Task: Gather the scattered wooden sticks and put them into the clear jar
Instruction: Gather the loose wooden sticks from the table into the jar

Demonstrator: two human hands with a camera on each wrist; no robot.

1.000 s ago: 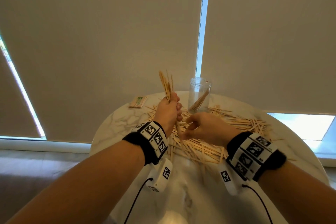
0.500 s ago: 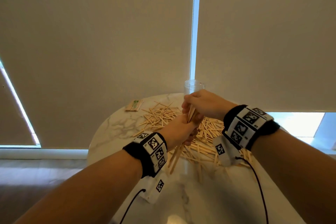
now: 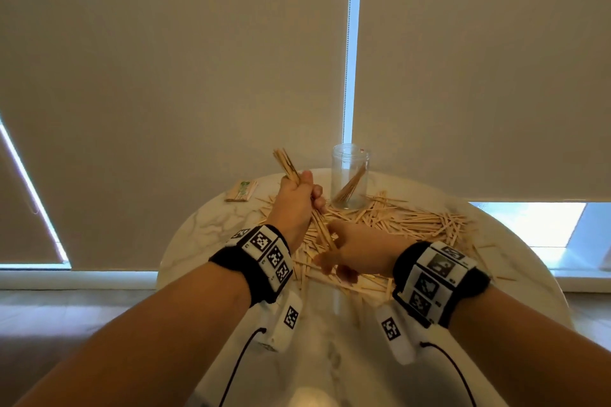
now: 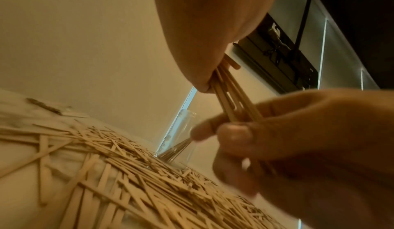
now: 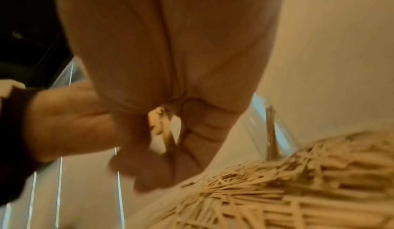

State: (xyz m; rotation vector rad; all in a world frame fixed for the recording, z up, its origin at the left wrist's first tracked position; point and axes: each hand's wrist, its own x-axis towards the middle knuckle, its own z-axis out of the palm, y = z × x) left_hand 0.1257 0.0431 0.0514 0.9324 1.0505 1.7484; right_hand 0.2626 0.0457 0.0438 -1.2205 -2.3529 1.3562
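Observation:
My left hand [image 3: 299,196] grips a bundle of wooden sticks [image 3: 285,163] tilted upright above the table, left of the clear jar [image 3: 349,180]. The jar stands upright, open at the top, with a few sticks leaning inside. My right hand [image 3: 355,254] sits just below and nearer me, its fingers curled round the bundle's lower ends [image 4: 232,103]. In the left wrist view the right hand [image 4: 277,140] pinches those ends in front of the jar [image 4: 181,140]. A big pile of loose sticks [image 3: 406,220] covers the round marble table [image 3: 205,228] under and right of both hands.
A small packet of sticks [image 3: 241,191] lies at the table's back left edge. Closed roller blinds hang right behind the table. The table's near part [image 3: 330,360] shows bare marble; cables run from both wrist cameras.
Half a second ago my right hand was up at the jar mouth and my left hand low. Now the right hand has dropped back toward me and the left has lifted the bundle.

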